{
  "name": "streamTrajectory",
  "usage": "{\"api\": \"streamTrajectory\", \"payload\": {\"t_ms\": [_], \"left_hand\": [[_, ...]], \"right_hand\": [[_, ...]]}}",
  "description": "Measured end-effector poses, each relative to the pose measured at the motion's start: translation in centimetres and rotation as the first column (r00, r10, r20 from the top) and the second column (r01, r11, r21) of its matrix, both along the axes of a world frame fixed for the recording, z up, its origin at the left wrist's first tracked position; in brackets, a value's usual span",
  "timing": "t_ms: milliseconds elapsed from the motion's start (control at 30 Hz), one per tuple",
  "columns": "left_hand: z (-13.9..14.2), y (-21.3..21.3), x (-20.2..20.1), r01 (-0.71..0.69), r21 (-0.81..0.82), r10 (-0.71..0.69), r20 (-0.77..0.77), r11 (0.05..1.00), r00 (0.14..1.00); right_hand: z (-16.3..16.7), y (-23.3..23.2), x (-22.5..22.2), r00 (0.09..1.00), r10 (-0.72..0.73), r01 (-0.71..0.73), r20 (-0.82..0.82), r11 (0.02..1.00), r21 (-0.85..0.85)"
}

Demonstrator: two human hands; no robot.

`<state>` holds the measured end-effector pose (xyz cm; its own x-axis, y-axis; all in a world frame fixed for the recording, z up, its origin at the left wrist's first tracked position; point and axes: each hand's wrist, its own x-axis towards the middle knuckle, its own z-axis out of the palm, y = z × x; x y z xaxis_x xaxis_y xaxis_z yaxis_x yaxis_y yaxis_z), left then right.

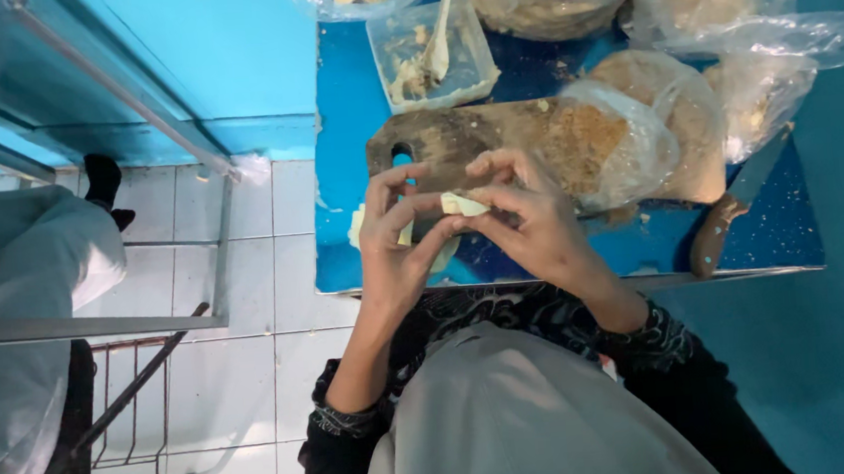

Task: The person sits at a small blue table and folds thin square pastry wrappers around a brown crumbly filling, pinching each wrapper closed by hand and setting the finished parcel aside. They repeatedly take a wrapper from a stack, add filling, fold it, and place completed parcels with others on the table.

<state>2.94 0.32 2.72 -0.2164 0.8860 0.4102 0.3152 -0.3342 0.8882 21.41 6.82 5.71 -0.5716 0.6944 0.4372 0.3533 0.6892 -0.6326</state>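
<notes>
My left hand (397, 239) and my right hand (531, 213) meet over the near edge of a blue table (342, 113). Together they pinch a small pale piece of dough or wrapper (462, 204), folded between the fingertips. Just behind the hands lies a worn wooden cutting board (464, 138). A few more pale pieces (355, 227) rest on the table under my left hand.
A clear plastic tub (428, 56) with filling and a pale spoon stands at the back. Several clear bags (654, 118) of brown crumbs crowd the right half. A wooden-handled knife (731, 213) lies at the right. A metal rack (123, 391) stands on white floor tiles at left.
</notes>
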Motion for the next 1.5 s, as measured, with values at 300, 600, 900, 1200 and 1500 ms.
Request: {"api": "streamTrajectory", "payload": {"t_ms": [300, 600, 900, 1200, 1500], "left_hand": [[-1.7, 1.1, 2.0, 0.176, 0.058, -0.185, 0.289, 0.983, 0.939], [-2.1, 0.9, 3.3, 0.062, 0.005, -0.058, 0.438, 0.998, 0.897], [-2.6, -1.4, 1.2, -0.262, 0.207, 0.334, -0.56, 0.943, 0.759], [-3.8, -1.3, 1.6, -0.275, 0.111, 0.284, -0.611, 0.955, 0.739], [-2.9, 0.7, 1.8, -0.381, 0.053, 0.344, -0.555, 0.923, 0.757]], "right_hand": [[-2.7, -0.3, 1.9, 0.98, 0.028, -0.066, -0.199, 0.98, -0.19], [-4.0, -0.6, 1.0, 0.941, -0.181, 0.098, -0.285, 0.955, -0.281], [-3.3, 0.0, 0.1, 0.987, -0.1, 0.069, 0.126, 0.972, 0.224], [-3.2, -0.9, -0.1, 0.959, -0.23, 0.186, 0.163, 0.95, 0.25], [-3.4, 0.3, -1.5, 0.903, -0.336, 0.256, 0.267, 0.921, 0.293]]}}
